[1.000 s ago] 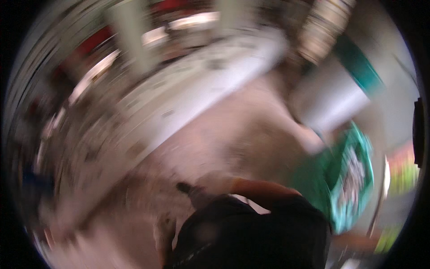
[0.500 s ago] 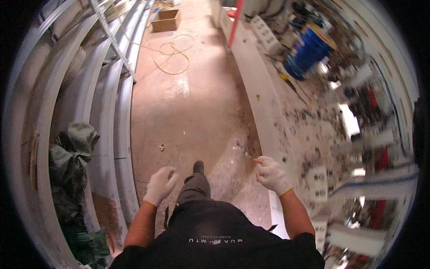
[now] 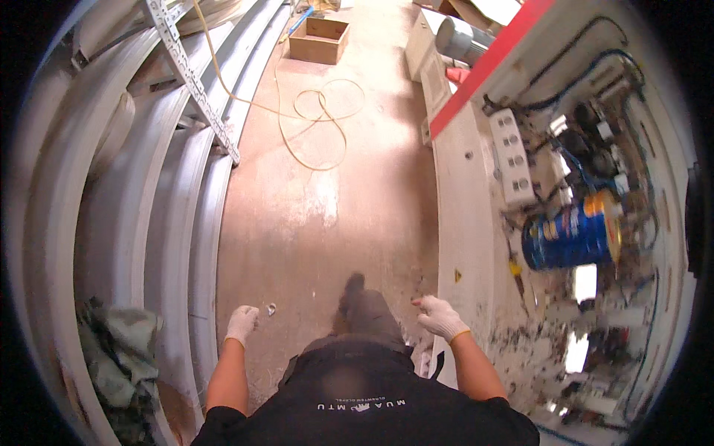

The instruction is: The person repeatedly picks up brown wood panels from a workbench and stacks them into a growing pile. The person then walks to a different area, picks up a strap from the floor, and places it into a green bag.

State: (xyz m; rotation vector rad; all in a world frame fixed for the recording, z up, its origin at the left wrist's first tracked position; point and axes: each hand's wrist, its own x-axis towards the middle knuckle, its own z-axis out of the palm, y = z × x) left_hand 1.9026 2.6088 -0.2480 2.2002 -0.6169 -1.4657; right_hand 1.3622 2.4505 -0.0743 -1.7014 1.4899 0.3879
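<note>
My left hand [image 3: 242, 325], in a white knit glove, hangs over the floor beside the grey shelf edges with its fingers curled in. Nothing shows in it. On the other side, my right hand [image 3: 440, 318] wears a matching glove; one fingertip sticks out bare and the other fingers are loosely bent, with no object visible. It hangs near the long pale bench [image 3: 460, 245]. Neither hand appears to touch anything. Between them one leg [image 3: 372, 316] in dark trousers is stretched forward, its dark shoe blurred.
Along the left run grey shelves [image 3: 201, 223] with a perforated metal upright [image 3: 190, 74] and a green crumpled cover [image 3: 123, 349]. A yellow hose [image 3: 342, 141] loops on the floor before a wooden box [image 3: 297, 50]. The bench holds a blue drum [image 3: 569, 236] and a socket strip [image 3: 513, 160].
I have moved forward along the aisle; the box, hose and drum appear nearer. My left hand has shifted left and lower, my right hand slightly lower. A different stretch of bench shows.
</note>
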